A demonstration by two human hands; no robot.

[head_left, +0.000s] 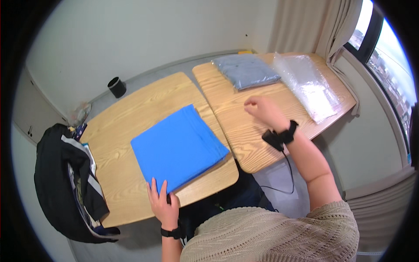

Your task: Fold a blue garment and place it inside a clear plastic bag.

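Observation:
A folded bright blue cloth point(176, 146), neat and flat, lies on the left wooden table point(118, 131). At its near left corner rests my left hand point(163, 203), its fingers spread and the tips touching the cloth. A small dark piece shows beside that hand's thumb. My right hand point(265, 110) is over the right wooden table point(227, 115), fingers curled in, with nothing visible in it. Beyond it lies a folded grey-blue garment point(246, 70) in a clear plastic bag. Clear plastic bags point(307, 85) lie flat beside that, near the curtain.
Dark clothes point(54, 174) are heaped along the left table's left edge. A narrow gap runs between the two tables. A black bin point(117, 87) stands on the floor by the wall. From my right wrist's black strap point(288, 132) hangs a cable point(291, 177).

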